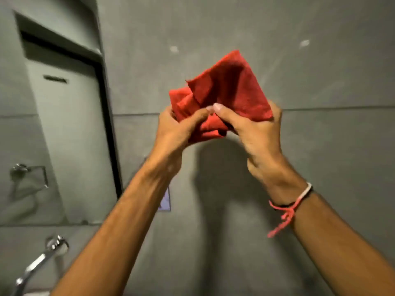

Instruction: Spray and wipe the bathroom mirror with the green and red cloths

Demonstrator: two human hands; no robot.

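Note:
A crumpled red cloth [226, 90] is held up in front of a grey tiled wall, at the middle of the view. My left hand [173, 133] grips its lower left part. My right hand [254, 133] grips its lower right part, thumb on top of the fabric. The two thumbs almost touch. The bathroom mirror [55, 129] fills the left side of the view, beside a dark frame edge; it reflects a door and a towel ring. No green cloth and no spray bottle are in view.
A chrome tap [40, 261] sticks out at the bottom left, below the mirror. A small purple item [165, 200] shows on the wall behind my left forearm. A red thread band [286, 212] hangs from my right wrist.

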